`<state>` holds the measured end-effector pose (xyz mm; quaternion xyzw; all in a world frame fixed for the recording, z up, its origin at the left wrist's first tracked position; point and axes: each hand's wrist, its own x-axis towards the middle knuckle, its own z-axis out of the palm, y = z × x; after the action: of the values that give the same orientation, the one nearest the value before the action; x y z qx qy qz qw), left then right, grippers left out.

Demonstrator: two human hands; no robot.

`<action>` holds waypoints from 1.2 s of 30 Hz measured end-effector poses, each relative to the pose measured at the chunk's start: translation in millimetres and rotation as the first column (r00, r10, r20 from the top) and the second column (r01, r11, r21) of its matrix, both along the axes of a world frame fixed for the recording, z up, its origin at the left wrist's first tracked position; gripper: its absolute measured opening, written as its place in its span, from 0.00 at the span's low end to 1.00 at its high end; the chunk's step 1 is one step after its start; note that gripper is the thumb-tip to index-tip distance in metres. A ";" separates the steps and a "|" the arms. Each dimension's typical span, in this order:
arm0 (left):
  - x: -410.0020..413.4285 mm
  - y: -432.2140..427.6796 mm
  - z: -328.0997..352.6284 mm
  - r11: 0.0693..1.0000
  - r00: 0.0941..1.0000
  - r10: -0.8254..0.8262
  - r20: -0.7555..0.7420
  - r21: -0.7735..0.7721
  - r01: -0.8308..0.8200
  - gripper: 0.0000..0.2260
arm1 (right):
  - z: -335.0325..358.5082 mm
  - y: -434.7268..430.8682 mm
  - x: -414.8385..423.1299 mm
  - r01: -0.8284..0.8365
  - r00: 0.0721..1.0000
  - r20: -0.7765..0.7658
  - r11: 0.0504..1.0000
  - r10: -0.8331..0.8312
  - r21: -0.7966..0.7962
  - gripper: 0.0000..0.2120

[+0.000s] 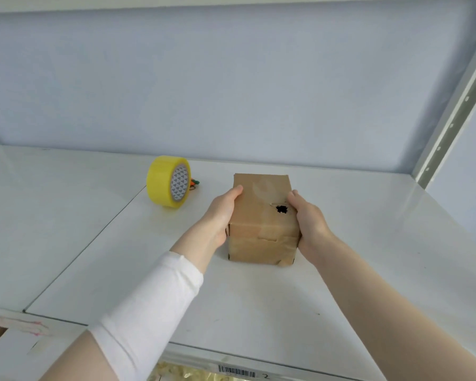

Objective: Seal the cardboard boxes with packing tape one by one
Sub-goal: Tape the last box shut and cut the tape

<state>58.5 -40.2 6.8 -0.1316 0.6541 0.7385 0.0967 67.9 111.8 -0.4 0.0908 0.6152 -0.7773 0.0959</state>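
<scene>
the fingers of both hands are hidden down the far sides of the cardboard box [261,215], so only thumbs and palms show: the left hand [220,215] clasps its left wall with the thumb lying over the top edge, and the right hand [311,224] clasps the right wall the same way. the box sits on the white shelf [259,298], near its middle. a small orange and green thing [195,182] peeks out behind the tape roll [162,182], too hidden to name. a barcode label [237,372] is cut off at the bottom edge. the box is brown, creased and glossy with tape, with a ragged dark hole [281,209] on top. the roll is yellow and stands on its edge, back left of the box, well apart from it. a soft white sleeve [149,306] wraps the left forearm.
</scene>
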 end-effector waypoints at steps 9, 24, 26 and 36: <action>-64.1 -113.0 56.3 0.385 0.793 -0.182 -0.581 -0.784 -0.487 0.17 | 65.1 -15.9 -14.3 0.116 0.955 -0.298 0.938 -0.014 0.327 0.28; -5.3 -208.2 1.5 0.805 0.836 0.034 -0.548 -0.480 -0.348 0.15 | 53.7 -200.0 -59.9 -0.112 0.937 -0.144 0.662 0.319 0.741 0.23; 0.9 -211.1 -2.2 0.895 0.874 0.031 -0.484 -0.375 -0.240 0.17 | 54.4 -205.5 -55.9 -0.142 0.928 -0.139 0.676 0.344 0.723 0.21; -3.3 -202.8 6.5 0.959 0.841 -0.121 -0.528 -0.279 -0.038 0.07 | 68.9 -208.5 -22.7 0.081 0.832 -0.470 0.773 0.295 0.629 0.04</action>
<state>55.1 -243.0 13.3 0.0837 0.7548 0.6437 -0.0948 45.3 -96.8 68.5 -0.1436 0.8426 -0.5140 -0.0721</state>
